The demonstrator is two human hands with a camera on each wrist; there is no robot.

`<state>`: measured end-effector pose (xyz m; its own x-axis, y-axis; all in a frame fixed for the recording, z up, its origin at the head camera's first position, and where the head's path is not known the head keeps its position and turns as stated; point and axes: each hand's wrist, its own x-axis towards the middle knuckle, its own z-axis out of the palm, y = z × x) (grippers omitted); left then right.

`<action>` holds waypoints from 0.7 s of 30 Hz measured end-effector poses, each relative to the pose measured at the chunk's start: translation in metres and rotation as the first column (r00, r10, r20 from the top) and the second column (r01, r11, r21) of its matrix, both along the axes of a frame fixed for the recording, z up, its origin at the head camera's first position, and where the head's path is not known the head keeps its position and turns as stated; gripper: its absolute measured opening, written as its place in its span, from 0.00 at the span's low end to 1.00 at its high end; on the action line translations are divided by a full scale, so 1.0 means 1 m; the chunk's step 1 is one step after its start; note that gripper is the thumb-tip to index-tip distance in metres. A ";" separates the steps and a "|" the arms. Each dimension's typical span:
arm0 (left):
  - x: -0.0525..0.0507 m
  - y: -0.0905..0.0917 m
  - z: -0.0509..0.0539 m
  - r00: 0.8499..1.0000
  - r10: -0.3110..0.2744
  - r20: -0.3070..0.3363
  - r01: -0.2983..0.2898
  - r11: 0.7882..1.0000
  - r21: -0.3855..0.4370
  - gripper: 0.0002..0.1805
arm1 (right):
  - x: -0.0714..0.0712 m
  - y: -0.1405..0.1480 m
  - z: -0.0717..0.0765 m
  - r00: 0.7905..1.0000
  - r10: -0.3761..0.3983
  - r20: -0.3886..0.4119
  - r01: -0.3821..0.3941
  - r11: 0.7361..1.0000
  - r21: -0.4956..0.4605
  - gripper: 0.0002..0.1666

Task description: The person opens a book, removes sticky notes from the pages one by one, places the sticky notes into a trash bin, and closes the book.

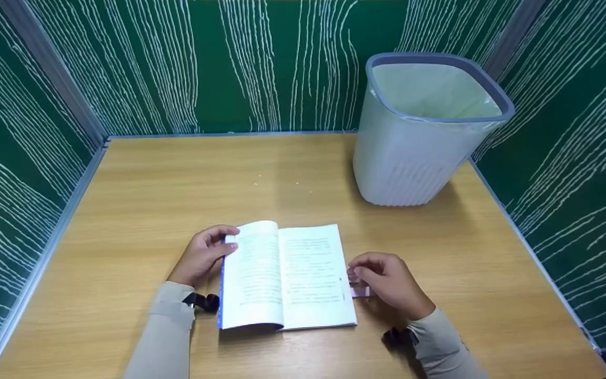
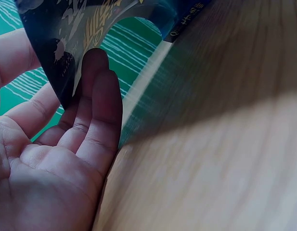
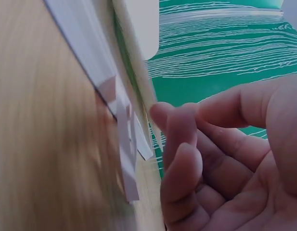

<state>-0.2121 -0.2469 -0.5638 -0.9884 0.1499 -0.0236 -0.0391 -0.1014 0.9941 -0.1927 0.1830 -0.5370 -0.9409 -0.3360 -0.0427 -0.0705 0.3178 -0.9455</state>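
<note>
An open book point(image 1: 311, 279) with printed pages lies on the table, its left pages arched up. My left hand point(image 1: 203, 255) grips the book's left side, thumb on the page and other fingers behind the cover. The left wrist view shows the dark cover point(image 2: 66, 43) between the fingers of that hand. From the book's right edge sticks out a pale pinkish strip point(image 1: 360, 291), folded or forked in the right wrist view. My right hand point(image 1: 387, 279) is beside this strip, fingers loosely bent and thumb close to the index finger; nothing shows in its grasp.
A white bin point(image 1: 408, 152) with a grey-blue rim and a liner stands at the back right of the wooden table point(image 1: 177, 173). Small white specks point(image 1: 296, 183) lie beyond the book. Green panels point(image 1: 229, 63) with white lines enclose the back and sides.
</note>
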 end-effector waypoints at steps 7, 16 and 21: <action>0.002 -0.001 0.004 1.000 0.010 0.004 -0.010 1.000 -0.017 0.20 | 0.008 -0.015 0.004 0.997 0.068 0.034 -0.056 0.962 -0.266 0.15; 0.000 0.000 0.004 0.999 -0.008 -0.032 0.006 0.998 -0.059 0.20 | 0.032 -0.051 0.010 0.849 0.409 -0.334 -0.480 0.861 -0.166 0.24; 0.000 0.001 0.003 1.000 0.003 -0.025 -0.004 0.999 -0.045 0.20 | 0.031 -0.070 0.018 0.619 0.589 -0.519 -0.544 0.799 0.259 0.33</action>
